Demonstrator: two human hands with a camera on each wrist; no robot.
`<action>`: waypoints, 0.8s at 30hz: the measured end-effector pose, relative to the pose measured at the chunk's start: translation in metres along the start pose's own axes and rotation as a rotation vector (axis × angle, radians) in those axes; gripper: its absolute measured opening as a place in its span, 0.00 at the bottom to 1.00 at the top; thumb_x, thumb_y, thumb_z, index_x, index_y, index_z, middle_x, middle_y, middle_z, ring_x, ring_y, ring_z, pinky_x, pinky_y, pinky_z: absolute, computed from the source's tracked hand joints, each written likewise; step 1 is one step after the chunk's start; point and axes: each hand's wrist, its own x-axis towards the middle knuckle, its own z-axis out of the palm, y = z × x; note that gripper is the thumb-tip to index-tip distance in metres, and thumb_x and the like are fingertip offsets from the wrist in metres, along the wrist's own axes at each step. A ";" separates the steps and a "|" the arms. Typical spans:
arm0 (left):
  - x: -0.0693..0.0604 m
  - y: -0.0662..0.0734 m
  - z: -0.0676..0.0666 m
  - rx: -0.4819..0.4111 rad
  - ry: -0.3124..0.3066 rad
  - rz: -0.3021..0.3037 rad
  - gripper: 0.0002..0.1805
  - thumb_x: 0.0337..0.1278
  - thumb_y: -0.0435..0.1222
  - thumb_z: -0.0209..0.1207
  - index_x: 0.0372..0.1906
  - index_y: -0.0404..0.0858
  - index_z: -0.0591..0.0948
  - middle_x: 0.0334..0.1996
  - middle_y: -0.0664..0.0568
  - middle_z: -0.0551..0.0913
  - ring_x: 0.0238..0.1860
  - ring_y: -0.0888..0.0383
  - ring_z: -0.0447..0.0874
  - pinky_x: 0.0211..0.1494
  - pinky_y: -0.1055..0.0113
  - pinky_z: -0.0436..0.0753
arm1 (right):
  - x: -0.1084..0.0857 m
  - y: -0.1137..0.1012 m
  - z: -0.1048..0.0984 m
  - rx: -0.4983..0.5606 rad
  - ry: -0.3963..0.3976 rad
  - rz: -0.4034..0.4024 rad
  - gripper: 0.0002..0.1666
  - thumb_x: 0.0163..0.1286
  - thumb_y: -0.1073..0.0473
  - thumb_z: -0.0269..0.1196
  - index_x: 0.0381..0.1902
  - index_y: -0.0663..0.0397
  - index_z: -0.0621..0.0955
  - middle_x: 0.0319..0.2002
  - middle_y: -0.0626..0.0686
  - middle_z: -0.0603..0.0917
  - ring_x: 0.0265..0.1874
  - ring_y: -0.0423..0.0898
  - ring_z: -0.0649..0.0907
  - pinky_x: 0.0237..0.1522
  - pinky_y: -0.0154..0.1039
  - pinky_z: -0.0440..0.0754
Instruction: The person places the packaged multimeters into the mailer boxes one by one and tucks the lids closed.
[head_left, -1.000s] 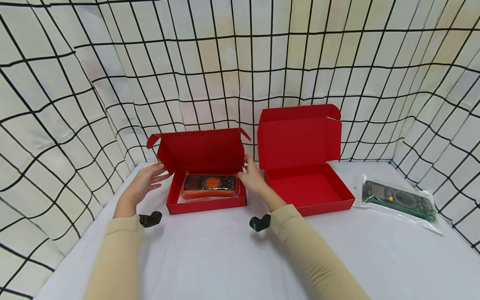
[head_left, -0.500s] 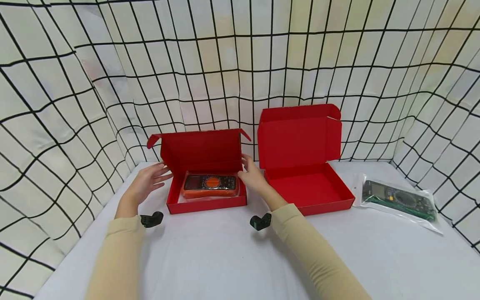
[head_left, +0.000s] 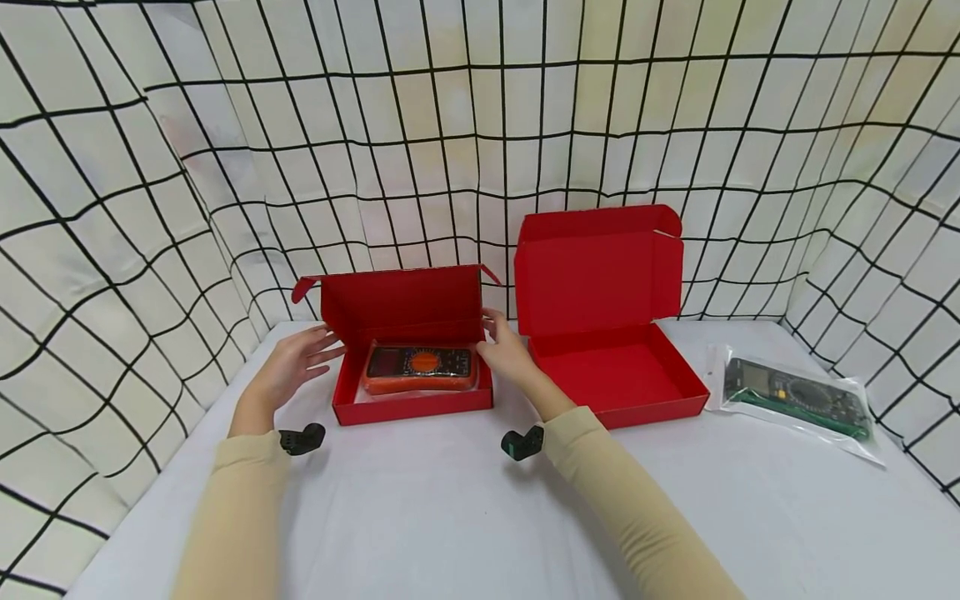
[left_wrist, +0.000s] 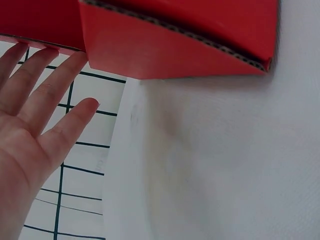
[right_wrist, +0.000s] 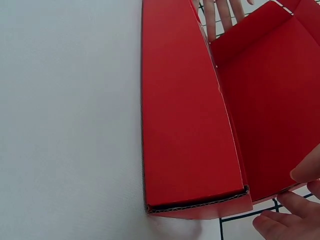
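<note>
On the left, an open red cardboard box (head_left: 411, 407) holds an orange multimeter (head_left: 424, 385) with a black face and an orange dial, wrapped in clear plastic. Its lid (head_left: 405, 300) stands raised behind it. My left hand (head_left: 291, 367) is at the lid's left side, fingers straight, fingertips touching the side flap in the left wrist view. At the lid's right edge is my right hand (head_left: 506, 354). The right wrist view has the thumb (right_wrist: 307, 167) on the lid's inner face and the fingers (right_wrist: 285, 220) behind it, pinching the edge.
A second red box (head_left: 618, 375) stands open to the right, lid upright, nothing visible inside. Farther right lies a dark multimeter with something green in a clear plastic bag (head_left: 798, 400). White walls with black grid lines (head_left: 502, 142) enclose the white table (head_left: 420, 517).
The left box's lid has tilted, and its top edge sits lower than before. Both hands have stayed at its sides with only slight movement. The multimeter rests in the same place.
</note>
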 end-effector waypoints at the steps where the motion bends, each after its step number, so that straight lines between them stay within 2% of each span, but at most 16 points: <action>1: 0.000 0.000 -0.001 0.000 -0.001 0.000 0.39 0.82 0.51 0.34 0.81 0.29 0.46 0.79 0.32 0.52 0.76 0.35 0.58 0.76 0.38 0.55 | 0.000 0.000 0.000 -0.002 -0.001 -0.001 0.37 0.74 0.69 0.52 0.79 0.62 0.57 0.75 0.66 0.64 0.77 0.62 0.60 0.72 0.57 0.64; 6: -0.001 0.001 -0.003 -0.029 -0.012 0.005 0.40 0.82 0.55 0.33 0.82 0.31 0.44 0.80 0.34 0.49 0.77 0.33 0.54 0.76 0.36 0.52 | -0.002 -0.002 -0.002 0.022 -0.030 -0.008 0.39 0.75 0.69 0.52 0.80 0.61 0.54 0.78 0.65 0.60 0.78 0.62 0.58 0.72 0.57 0.64; 11: -0.004 0.009 -0.006 -0.100 0.029 0.043 0.45 0.78 0.63 0.30 0.83 0.36 0.43 0.81 0.35 0.46 0.77 0.31 0.50 0.77 0.36 0.49 | -0.005 -0.007 -0.007 0.068 -0.036 -0.023 0.43 0.73 0.67 0.52 0.82 0.57 0.49 0.80 0.63 0.54 0.78 0.62 0.55 0.74 0.56 0.61; 14: -0.005 0.017 -0.007 -0.126 0.064 0.055 0.46 0.75 0.67 0.29 0.84 0.42 0.46 0.81 0.36 0.47 0.77 0.32 0.51 0.76 0.35 0.49 | -0.007 -0.011 -0.010 0.105 -0.026 -0.042 0.46 0.72 0.66 0.54 0.82 0.56 0.48 0.80 0.62 0.54 0.78 0.63 0.55 0.74 0.56 0.60; 18: -0.008 0.030 -0.009 -0.139 0.119 0.034 0.48 0.70 0.71 0.27 0.84 0.47 0.50 0.81 0.37 0.48 0.77 0.34 0.55 0.75 0.33 0.52 | -0.009 -0.018 -0.014 0.162 -0.013 -0.073 0.48 0.73 0.64 0.59 0.82 0.56 0.47 0.80 0.61 0.53 0.78 0.62 0.56 0.75 0.54 0.61; 24: -0.008 0.053 -0.009 -0.086 0.154 -0.003 0.52 0.68 0.73 0.29 0.84 0.45 0.41 0.81 0.38 0.50 0.76 0.34 0.57 0.74 0.33 0.55 | -0.011 -0.029 -0.019 0.227 0.044 -0.071 0.51 0.74 0.55 0.64 0.82 0.55 0.48 0.79 0.58 0.59 0.77 0.58 0.62 0.73 0.52 0.65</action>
